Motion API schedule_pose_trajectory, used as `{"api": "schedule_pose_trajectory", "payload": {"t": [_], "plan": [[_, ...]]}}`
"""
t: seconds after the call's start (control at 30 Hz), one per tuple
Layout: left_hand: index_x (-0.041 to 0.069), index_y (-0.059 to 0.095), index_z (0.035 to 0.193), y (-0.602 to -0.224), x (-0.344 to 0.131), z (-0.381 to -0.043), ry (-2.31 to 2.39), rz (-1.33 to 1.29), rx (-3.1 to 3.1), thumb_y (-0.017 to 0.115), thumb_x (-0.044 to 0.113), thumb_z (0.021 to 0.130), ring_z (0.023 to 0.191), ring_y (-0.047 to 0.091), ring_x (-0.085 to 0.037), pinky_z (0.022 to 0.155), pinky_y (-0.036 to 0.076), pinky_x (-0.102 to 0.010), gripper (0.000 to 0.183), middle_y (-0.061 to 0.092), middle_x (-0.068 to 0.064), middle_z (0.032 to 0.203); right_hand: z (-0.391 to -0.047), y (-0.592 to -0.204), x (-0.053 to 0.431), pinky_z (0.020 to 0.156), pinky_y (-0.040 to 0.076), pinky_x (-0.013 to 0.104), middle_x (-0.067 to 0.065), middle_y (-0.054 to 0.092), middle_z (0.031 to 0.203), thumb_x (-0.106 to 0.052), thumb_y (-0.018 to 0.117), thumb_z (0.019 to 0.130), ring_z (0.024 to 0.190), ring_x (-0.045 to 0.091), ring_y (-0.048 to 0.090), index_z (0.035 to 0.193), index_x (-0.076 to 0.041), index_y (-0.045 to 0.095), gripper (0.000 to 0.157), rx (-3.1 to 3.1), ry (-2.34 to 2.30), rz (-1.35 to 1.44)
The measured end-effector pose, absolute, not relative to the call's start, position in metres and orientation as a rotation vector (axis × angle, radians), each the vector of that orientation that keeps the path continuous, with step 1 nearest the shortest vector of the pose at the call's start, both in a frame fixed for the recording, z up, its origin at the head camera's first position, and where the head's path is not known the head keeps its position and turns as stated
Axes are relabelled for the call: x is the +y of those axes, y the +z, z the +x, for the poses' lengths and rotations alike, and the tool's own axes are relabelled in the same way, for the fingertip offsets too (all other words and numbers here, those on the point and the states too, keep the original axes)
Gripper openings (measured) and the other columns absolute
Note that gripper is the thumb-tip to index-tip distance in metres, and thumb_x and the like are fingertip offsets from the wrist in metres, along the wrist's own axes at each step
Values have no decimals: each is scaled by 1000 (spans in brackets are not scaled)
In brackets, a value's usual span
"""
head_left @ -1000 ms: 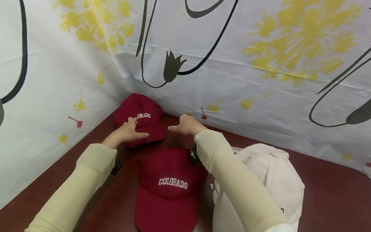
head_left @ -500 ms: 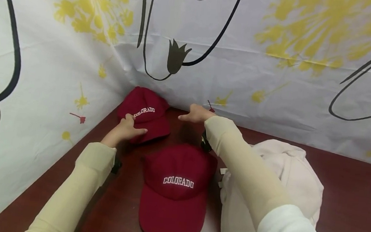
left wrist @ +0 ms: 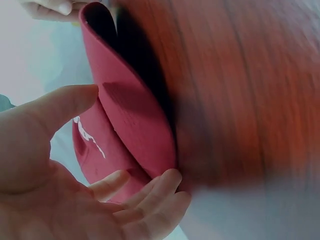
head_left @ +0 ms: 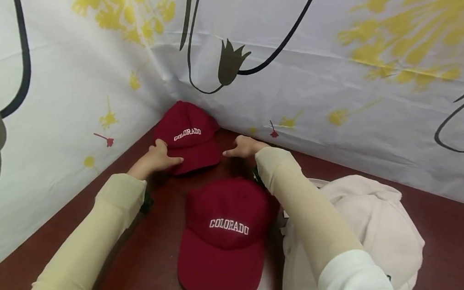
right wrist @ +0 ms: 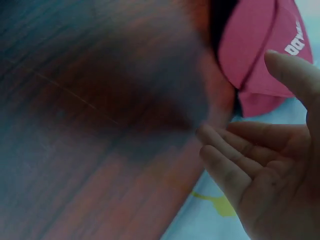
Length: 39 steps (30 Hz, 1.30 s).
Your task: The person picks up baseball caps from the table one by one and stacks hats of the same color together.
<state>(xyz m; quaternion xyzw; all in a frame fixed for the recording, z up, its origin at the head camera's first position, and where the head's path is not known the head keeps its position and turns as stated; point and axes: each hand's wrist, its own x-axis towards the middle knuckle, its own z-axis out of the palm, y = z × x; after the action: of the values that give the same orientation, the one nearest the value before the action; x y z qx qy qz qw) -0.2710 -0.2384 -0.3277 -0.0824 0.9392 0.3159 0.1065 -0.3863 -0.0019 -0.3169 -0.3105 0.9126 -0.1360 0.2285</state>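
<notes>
A dark red baseball cap (head_left: 195, 135) with COLORADO lettering sits in the far left corner of the table. My left hand (head_left: 157, 159) is at its left side, fingertips right at the brim's edge and thumb stretched out over the brim (left wrist: 135, 115). On the cap's other side, my right hand (head_left: 247, 147) hovers with thumb and fingers spread, holding nothing; the right wrist view shows a gap between its fingers (right wrist: 220, 155) and the cap (right wrist: 255, 45). A second red COLORADO cap (head_left: 221, 273) lies closer, brim toward me, between my forearms.
At the right stands a pile of beige caps (head_left: 394, 233), partly hidden behind my right sleeve (head_left: 312, 216). White patterned cloth (head_left: 295, 86) walls the brown table (head_left: 147, 257) at the back and left.
The head view has shifted slightly. My left fingers have moved off the far cap's lettering to its left side. My right hand stays apart from that cap; the nearer caps keep their places.
</notes>
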Motion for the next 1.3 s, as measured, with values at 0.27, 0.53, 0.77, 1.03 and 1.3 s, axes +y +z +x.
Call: {"api": "schedule_pose_trajectory", "payload": {"t": [0.27, 0.53, 0.77, 1.03, 1.3], "plan": [[-18, -2, 133, -331, -238, -275, 904, -265, 2724, 53, 32, 89, 129, 14, -48, 103, 20, -50, 87, 15, -41, 137, -389, -339, -1, 106, 19, 37, 21, 25, 145, -35, 55, 90, 134, 29, 22, 141, 8, 21, 74, 2465, -521, -877], [-18, -4, 135, -340, -230, -276, 1066, -287, 2656, 56, 29, 87, 131, 15, -43, 105, 19, -47, 90, 11, -35, 141, -399, -367, -6, 106, 19, 30, 16, 28, 144, -45, 59, 85, 133, 21, 23, 142, 3, 23, 82, 2367, -666, -962], [-12, 18, 137, -348, -220, -281, 1337, -412, 2619, 62, 20, 85, 132, 14, -40, 104, 21, -45, 76, 9, -28, 143, -375, -351, -12, 101, 28, 35, 20, 39, 136, -14, 63, 85, 124, 28, 37, 137, 7, 31, 65, 2231, -1003, -739], [-9, 24, 132, -347, -213, -282, 1282, -460, 2713, 68, 15, 80, 126, 20, -42, 101, 25, -47, 72, 18, -32, 133, -377, -353, -10, 105, 21, 35, 17, 29, 144, -5, 67, 78, 133, 24, 24, 142, 3, 19, 80, 2038, -1355, -378], [-6, 24, 129, -343, -207, -277, 1320, -445, 2720, 71, 12, 79, 121, 26, -41, 99, 28, -47, 72, 21, -30, 129, -380, -348, 0, 106, 21, 38, 10, 23, 146, -5, 60, 85, 129, 24, 32, 142, 1, 15, 72, 1777, -1587, -107]]}}
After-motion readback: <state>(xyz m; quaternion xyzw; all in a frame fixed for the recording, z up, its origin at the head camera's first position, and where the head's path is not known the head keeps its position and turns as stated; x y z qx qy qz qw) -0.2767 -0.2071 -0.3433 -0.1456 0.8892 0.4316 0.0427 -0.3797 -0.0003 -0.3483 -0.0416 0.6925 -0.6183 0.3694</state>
